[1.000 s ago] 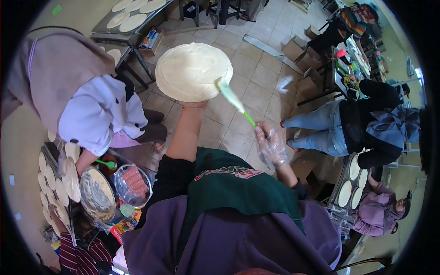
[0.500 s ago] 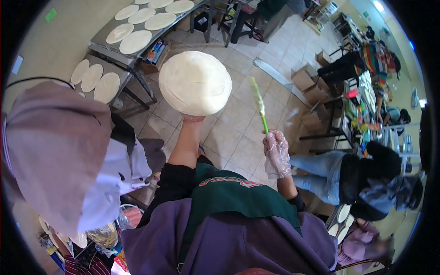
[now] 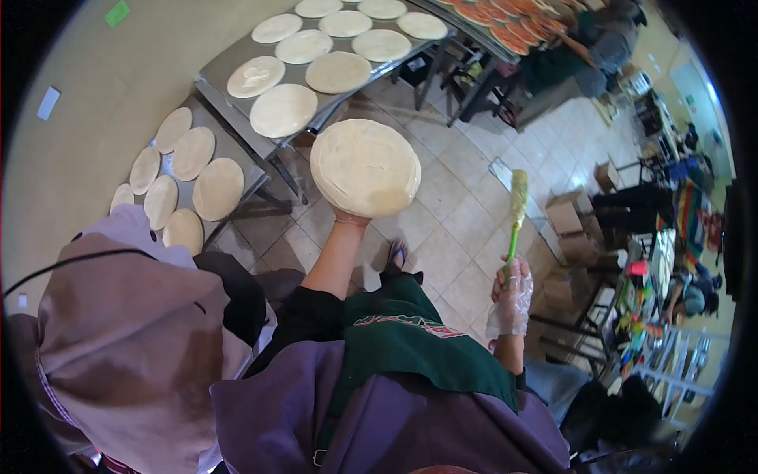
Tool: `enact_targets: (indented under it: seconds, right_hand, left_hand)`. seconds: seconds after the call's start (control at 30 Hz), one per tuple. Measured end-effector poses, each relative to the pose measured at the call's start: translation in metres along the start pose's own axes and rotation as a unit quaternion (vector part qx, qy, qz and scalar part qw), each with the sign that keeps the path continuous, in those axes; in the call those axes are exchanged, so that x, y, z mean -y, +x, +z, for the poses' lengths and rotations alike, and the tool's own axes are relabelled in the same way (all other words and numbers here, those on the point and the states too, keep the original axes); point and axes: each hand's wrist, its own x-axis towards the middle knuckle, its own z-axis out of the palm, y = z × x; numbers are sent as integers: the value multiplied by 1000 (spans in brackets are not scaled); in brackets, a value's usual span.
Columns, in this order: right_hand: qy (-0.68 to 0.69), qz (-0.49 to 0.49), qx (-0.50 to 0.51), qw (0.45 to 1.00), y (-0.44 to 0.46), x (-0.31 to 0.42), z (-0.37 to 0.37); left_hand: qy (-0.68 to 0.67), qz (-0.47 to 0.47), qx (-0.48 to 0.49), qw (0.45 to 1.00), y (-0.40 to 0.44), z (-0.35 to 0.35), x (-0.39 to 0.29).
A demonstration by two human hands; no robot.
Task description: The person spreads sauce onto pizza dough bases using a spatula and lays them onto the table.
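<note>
My left hand (image 3: pixel 353 219) supports a round pizza base (image 3: pixel 365 167) from below, at chest height in front of me. Its fingers are mostly hidden beneath the dough, whose top looks smooth with a pale, shiny smear. In a clear plastic glove, my right hand (image 3: pixel 512 286) is closed around the green handle of a spatula (image 3: pixel 518 207). The spatula stands upright, its head coated in something pale and creamy, apart from the pizza base and to its right.
Several pizza bases lie on a metal table (image 3: pixel 212 73) and a lower table (image 3: pixel 251 175) at the left. A person in a brown head covering (image 3: pixel 134 332) stands close on my left. Red-topped pizzas (image 3: pixel 517 31) and another person are at the back. Cardboard boxes (image 3: pixel 570 217) sit right.
My view has turned left, bringing more of the tables and the red-topped pizzas into sight. The spatula has swung more upright and shows its broader side. Both hands keep their holds.
</note>
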Motion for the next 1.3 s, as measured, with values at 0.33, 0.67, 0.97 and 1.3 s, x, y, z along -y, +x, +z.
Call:
enact_targets:
  seconds: [0.33,0.67,0.97,1.3]
  right_hand:
    - [23,-1,91,996,223,89,87]
    - [19,-37,192,980,348,156,242]
    - [-36,20,107,993,386,185,340]
    - [-97,35,111,988,404,185,394]
  left_hand:
    - [197,290,-152,924,158,19,-145]
    - [190,358,-109,908,302,-28,-354]
    - [179,407,-232,865,417,-82,-459]
    - [191,375,-316,850,458,-152,-525]
